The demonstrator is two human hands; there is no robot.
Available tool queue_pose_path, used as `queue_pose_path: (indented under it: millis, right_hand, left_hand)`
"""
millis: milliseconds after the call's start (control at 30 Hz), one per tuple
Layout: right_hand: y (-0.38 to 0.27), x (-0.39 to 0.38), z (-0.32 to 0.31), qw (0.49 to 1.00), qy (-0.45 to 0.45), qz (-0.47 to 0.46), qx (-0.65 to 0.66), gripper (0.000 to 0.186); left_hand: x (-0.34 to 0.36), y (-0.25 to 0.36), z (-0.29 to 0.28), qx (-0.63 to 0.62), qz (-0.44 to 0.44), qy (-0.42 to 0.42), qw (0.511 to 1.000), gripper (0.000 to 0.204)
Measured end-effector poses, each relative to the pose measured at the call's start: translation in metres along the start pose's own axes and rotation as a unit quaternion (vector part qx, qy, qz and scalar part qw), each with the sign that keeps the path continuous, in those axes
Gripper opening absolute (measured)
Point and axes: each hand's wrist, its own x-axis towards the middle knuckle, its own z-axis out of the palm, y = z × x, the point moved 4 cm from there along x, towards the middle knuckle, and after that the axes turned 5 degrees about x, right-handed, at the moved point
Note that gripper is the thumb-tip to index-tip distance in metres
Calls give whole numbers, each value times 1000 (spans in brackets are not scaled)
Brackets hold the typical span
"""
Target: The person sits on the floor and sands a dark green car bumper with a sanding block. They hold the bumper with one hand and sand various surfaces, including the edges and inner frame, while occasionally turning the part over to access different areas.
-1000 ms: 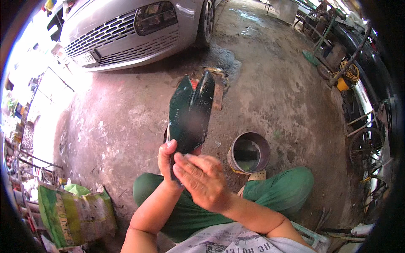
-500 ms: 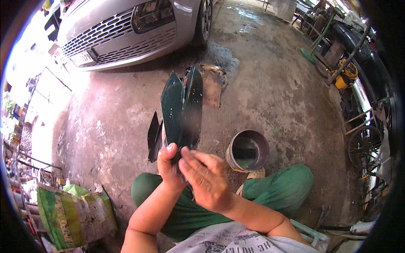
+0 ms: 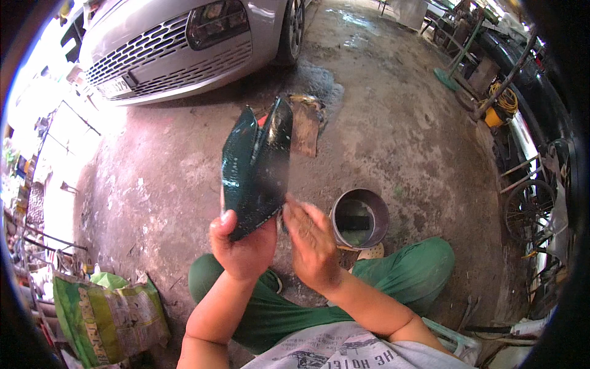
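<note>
I grip a glossy dark green forked panel (image 3: 258,166), speckled with droplets, in my left hand (image 3: 243,240), thumb along its lower left side. Fingers pressed together, my right hand (image 3: 310,243) is beside the panel’s lower right edge; whatever lies under its fingertips is hidden. A bucket (image 3: 359,218) with murky water in the bottom stands just beyond my right knee. Part of a red object shows through the panel’s notch.
A silver car (image 3: 166,49) fills the upper left. Cardboard (image 3: 304,138) lies on the concrete floor (image 3: 399,147). A green sack (image 3: 101,317) is at lower left. A bicycle wheel (image 3: 528,209), yellow hose (image 3: 504,98) and metal stands line the right side.
My left hand and the panel have shifted left, the panel turning slightly. My right hand has gone from the panel’s lower end to its right edge. A dark piece seen behind it earlier is hidden.
</note>
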Motion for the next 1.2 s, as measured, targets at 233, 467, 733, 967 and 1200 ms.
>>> queue_pose_path:
  millis: [233,467,733,967,1200]
  right_hand:
    - [22,16,-21,999,45,-10,-11,47]
    - [6,33,1,997,27,-70,7,41]
    - [-5,43,8,991,-36,-125,11,41]
    - [-2,44,10,981,-51,-176,67,36]
    - [-4,39,7,982,-65,-171,39,35]
  left_hand:
    - [1,1,-2,11,-50,15,999,67]
    - [3,-1,-14,-50,-40,-56,996,74]
    - [10,-4,-28,102,-70,63,990,32]
    - [15,4,-23,41,-167,103,980,45]
    - [13,-3,-21,83,-210,116,967,48]
